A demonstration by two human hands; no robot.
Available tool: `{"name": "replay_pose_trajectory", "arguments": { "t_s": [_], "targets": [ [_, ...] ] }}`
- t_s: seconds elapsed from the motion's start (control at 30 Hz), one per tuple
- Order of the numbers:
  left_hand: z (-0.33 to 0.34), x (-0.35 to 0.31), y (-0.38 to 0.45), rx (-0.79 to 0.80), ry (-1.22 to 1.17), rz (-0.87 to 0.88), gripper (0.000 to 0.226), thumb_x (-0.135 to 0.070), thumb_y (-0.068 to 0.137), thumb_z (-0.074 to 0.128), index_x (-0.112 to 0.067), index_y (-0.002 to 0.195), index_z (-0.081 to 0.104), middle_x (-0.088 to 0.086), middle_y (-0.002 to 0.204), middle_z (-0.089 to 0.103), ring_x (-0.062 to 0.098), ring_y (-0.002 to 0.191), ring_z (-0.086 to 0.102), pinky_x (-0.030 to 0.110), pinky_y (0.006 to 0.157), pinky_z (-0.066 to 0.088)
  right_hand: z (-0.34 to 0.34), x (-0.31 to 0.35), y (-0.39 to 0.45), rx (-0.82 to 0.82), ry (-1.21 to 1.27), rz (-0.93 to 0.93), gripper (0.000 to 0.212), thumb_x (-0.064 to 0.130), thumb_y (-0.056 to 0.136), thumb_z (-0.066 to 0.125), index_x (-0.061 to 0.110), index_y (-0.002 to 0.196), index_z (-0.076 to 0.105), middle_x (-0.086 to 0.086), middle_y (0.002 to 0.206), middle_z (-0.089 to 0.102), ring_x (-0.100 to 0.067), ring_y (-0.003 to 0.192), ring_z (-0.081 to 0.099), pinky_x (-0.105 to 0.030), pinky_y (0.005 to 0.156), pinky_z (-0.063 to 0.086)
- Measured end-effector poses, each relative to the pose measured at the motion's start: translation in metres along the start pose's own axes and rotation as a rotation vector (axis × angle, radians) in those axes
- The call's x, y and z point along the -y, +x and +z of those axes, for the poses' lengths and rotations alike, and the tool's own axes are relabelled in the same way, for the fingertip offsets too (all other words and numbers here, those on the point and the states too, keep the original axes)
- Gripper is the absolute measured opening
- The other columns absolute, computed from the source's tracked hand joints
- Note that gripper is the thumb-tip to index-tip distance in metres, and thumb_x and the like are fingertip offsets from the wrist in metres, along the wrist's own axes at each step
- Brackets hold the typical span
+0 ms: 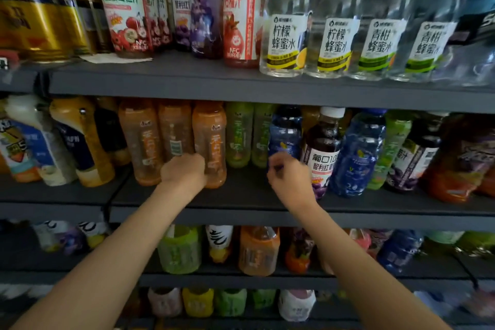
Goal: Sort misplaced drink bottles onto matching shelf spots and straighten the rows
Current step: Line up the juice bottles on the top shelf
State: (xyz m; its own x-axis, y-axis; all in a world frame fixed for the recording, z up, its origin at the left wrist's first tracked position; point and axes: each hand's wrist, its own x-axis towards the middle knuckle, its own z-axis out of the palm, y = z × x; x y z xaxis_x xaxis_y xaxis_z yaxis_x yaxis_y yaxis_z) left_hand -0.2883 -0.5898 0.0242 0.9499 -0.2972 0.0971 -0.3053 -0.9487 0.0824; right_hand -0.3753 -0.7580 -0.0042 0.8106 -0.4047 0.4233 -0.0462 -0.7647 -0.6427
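Forearms: both mine reach up to the dark grey middle shelf (241, 197).
Left hand (184, 171): I grip an orange plastic bottle (210, 142) low down.
Right hand (290, 178): loosely curled, holding nothing, beside a purple grape-juice bottle (322, 153).
Room: bare shelf between my hands.

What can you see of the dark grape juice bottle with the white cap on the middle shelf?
The grape juice bottle stands on the middle shelf, leaning slightly left. It looks like clear plastic holding dark purple juice, with a white cap and a white label showing grapes. A blue bottle is at its right. The right hand overlaps its lower left side; contact is unclear.
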Motion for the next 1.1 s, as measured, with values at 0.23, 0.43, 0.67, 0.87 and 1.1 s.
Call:
{"name": "replay_pose_trajectory", "arguments": {
  "t_s": [0.23,0.43,0.67,0.87,1.1],
  "targets": [
    [-0.014,-0.038,-0.026,-0.164,-0.256,0.23,0.022,-0.031,0.092,0.054,-0.015,0.105,0.063,0.003,0.101,0.065,0.022,0.093,0.063,0.036,0.077,0.052,-0.022,0.033,0.022,-0.277,-0.305,-0.056,0.076,0.023,0.085,0.065,-0.001,0.143,0.024,-0.023,0.14,0.036,-0.038,0.088,0.062,-0.037,0.058,0.046],
    [0.0,-0.038,-0.029,-0.201,-0.415,0.395,0.042,-0.026,0.09,0.058,-0.018,0.13,0.045,0.001,0.127,0.056,0.018,0.106,0.058,0.031,0.086,0.049,-0.024,0.052,0.047,-0.154,-0.291,0.182,0.078,0.034,0.089,0.061,0.002,0.144,0.015,-0.019,0.144,0.027,-0.042,0.11,0.054,-0.043,0.079,0.046],
    [0.026,-0.042,-0.012,0.001,-0.743,0.329,0.071,-0.029,0.084,0.068,-0.015,0.14,0.028,0.005,0.139,0.043,0.022,0.127,0.043,0.037,0.102,0.04,-0.021,0.064,0.029,-0.12,-0.293,0.039,0.078,0.042,0.078,0.071,0.015,0.138,0.028,-0.015,0.134,0.038,-0.04,0.101,0.059,-0.039,0.073,0.047],
    [0.038,-0.031,-0.013,0.272,-0.862,0.463,0.078,-0.038,0.07,0.078,-0.019,0.134,0.039,-0.005,0.134,0.046,0.01,0.122,0.044,0.028,0.101,0.038,-0.032,0.066,-0.01,0.044,-0.327,-0.295,0.066,0.039,0.076,0.073,0.015,0.124,0.033,-0.004,0.112,0.061,-0.031,0.096,0.062,-0.037,0.071,0.047],
    [-0.028,-0.037,-0.054,0.789,-0.884,0.687,0.058,-0.011,0.072,0.078,-0.035,0.116,0.048,-0.021,0.119,0.058,-0.005,0.112,0.054,0.012,0.092,0.043,-0.139,0.058,-0.022,0.342,0.298,-0.164,0.068,0.027,0.064,0.086,0.019,0.121,0.047,0.013,0.104,0.065,-0.005,0.095,0.064,-0.032,0.083,0.053]
  ]
}}
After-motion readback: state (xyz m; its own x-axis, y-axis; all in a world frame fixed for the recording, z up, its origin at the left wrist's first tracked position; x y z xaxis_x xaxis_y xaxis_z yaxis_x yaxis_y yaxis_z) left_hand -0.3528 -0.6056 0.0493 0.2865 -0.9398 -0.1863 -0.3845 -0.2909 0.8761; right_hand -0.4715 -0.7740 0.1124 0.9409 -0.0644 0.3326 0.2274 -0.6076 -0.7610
